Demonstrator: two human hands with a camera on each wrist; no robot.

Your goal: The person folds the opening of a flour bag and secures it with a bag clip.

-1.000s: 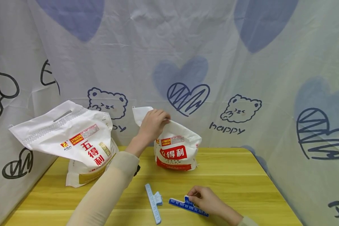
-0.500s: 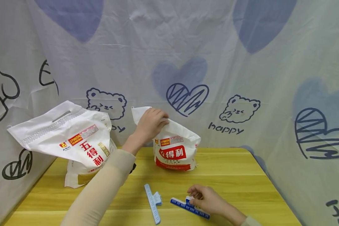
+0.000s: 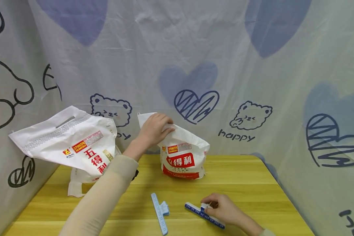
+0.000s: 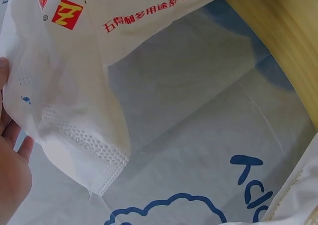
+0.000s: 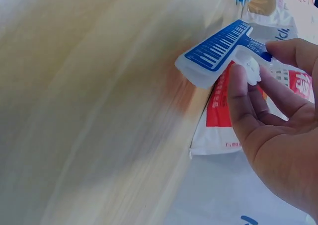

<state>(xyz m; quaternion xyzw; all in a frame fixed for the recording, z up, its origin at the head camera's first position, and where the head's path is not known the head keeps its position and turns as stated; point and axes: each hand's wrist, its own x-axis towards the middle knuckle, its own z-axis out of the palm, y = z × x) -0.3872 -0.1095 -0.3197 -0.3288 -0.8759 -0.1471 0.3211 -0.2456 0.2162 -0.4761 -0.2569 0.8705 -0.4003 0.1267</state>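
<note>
My left hand (image 3: pixel 154 129) grips the gathered top of a white flour bag (image 3: pixel 183 149) with red print, which stands upright at the back of the table. In the left wrist view, fingers at the left edge lie against the bag's white upper part (image 4: pixel 74 81). My right hand (image 3: pixel 222 208) pinches the handle of a dark blue clip (image 3: pixel 197 210) with a long bar marked like piano keys. The right wrist view shows the thumb and fingers on both sides of the clip's (image 5: pixel 218 48) handle. Left of it, a light blue clip (image 3: pixel 159 213) lies on the table.
A larger white flour bag (image 3: pixel 76 147) stands at the left, its top with a cut-out handle leaning leftward; my left forearm hides part of it. The wooden table (image 3: pixel 239 183) meets a printed curtain (image 3: pixel 247 72) at the back and sides.
My right hand has moved slightly right, bringing the dark blue clip with it, and the clip has turned a little. My left hand has shifted slightly left on the bag's top.
</note>
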